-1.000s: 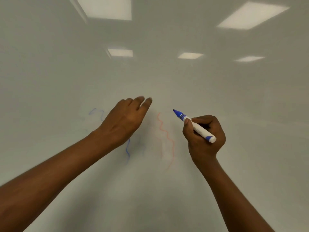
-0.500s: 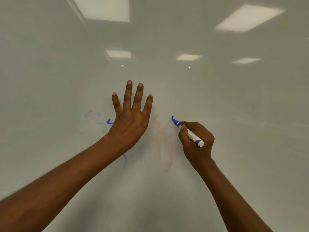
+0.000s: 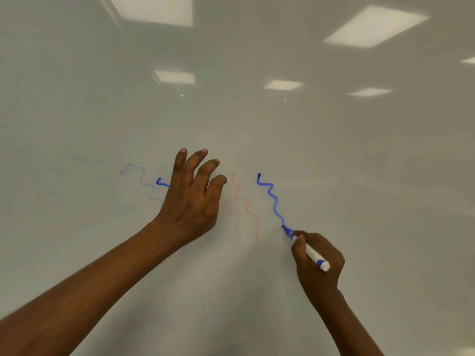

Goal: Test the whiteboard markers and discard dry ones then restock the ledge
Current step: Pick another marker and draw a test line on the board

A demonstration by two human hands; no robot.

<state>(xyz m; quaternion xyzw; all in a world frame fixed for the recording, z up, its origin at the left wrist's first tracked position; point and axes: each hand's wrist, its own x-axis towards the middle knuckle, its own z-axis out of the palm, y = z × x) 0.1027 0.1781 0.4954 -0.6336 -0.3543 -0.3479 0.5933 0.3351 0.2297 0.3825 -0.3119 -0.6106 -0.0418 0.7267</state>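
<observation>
Marker: the blue marker (image 3: 314, 255) is uncapped, right of centre, with its tip on the whiteboard (image 3: 372, 181) at the lower end of a wavy line.
Right hand: the right hand (image 3: 320, 268) grasps the barrel in a writing grip, thumb and fingers curled round it.
Fresh line: the dark blue squiggle (image 3: 273, 199) is solid from top to tip; I judge this marker has ink and is a keeper.
Other marks: a pale red squiggle (image 3: 247, 209) lies just to the left. Further left are a faint blue squiggle (image 3: 140, 176) and a short dark blue stroke (image 3: 160, 182) that runs behind the left hand.
Left hand: the left hand (image 3: 192, 201) is released and holds nothing, fingers loosely bent. Whether it touches the board I cannot tell.
Done: several trial lines are on the board, so testing looks well under way.
Left: discarding the weak writers and restocking the ledge. No ledge, bin or spare markers are in view, so how many remain is unknown.
</observation>
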